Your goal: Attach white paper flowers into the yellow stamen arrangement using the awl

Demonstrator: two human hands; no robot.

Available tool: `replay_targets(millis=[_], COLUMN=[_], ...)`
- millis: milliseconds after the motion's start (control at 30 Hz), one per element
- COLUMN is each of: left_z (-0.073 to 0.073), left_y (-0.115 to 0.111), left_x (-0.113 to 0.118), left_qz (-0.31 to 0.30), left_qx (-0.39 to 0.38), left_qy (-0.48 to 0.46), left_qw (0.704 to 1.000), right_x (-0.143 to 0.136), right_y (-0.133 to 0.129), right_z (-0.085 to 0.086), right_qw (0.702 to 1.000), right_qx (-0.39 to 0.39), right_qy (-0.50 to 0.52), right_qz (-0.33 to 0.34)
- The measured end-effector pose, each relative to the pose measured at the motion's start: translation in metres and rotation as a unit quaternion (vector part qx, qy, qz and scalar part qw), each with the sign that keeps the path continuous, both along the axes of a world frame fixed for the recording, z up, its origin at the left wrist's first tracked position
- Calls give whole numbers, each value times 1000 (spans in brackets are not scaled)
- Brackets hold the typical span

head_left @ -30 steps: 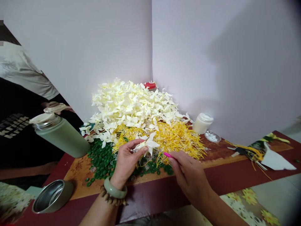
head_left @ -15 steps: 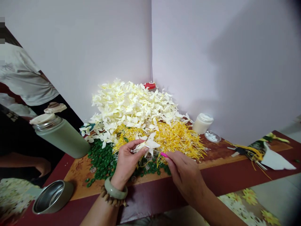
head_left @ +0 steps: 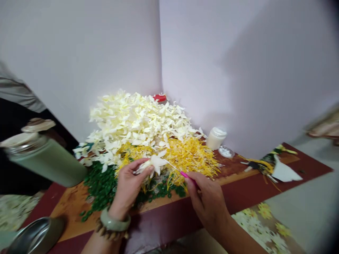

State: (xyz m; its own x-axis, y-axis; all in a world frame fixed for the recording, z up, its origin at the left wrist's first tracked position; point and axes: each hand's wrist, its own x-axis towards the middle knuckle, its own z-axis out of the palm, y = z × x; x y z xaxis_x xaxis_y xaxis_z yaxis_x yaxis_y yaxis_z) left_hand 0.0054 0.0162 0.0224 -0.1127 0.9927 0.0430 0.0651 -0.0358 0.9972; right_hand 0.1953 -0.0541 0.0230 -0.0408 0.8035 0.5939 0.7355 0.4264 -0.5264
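My left hand [head_left: 132, 180] pinches a white artificial flower [head_left: 157, 163] between thumb and fingers, its petals spread to the right. In my right hand [head_left: 208, 194] is a pink-handled crochet hook [head_left: 191, 179]. Its thin metal shaft points up and left, with the tip close to the flower's right petals; whether it touches them I cannot tell. Just beyond both hands lies a heap of yellow stamen strands [head_left: 194, 155]. Small green plastic pieces [head_left: 102, 183] are piled beside and under my left hand. Behind these rises a large mound of white flowers [head_left: 137, 116].
A green thermos [head_left: 47, 160] stands at left, near a metal-lined cup [head_left: 39, 236]. To the right are a white jar [head_left: 216, 138], a small dish of white material [head_left: 225, 151] and a bundle with white paper [head_left: 284, 171]. Walls meet behind the table [head_left: 164, 225]. Another person [head_left: 19, 98] is at far left.
The hook's tip has come away from the flower's middle toward its right side, and the shaft tilts more steeply. My view has turned right, so everything sits further left.
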Motion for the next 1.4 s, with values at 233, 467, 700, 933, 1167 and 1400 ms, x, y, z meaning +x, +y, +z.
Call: replay_targets(millis=[233,467,700,933,1167,1400], left_z=[3,6,3,0,-2,-7], left_y=[3,2,9,7,0,7], left_x=[-2,1,-6,-1,8,3], left_qz=[-14,-24,-18,-45,-64,-70], left_qx=[-113,-155,-144,-138,-152,-161], left_qy=[-102,-146,-168,-165,-156,-189], left_qw=[988,977,975,976,974,966], right_x=[105,162,155,119,47,46], right_y=[18,42,40,74,148,229], right_z=[-14,-40,-36,3,29,32], right_qw=[935,870,878,960,982,977], right_qx=[-53,-151,-126,-37,-60,-100], right_qy=[-87,-197,-232,-155,-168,-154], right_qz=[-340,-427,-398,-232,-59,-111])
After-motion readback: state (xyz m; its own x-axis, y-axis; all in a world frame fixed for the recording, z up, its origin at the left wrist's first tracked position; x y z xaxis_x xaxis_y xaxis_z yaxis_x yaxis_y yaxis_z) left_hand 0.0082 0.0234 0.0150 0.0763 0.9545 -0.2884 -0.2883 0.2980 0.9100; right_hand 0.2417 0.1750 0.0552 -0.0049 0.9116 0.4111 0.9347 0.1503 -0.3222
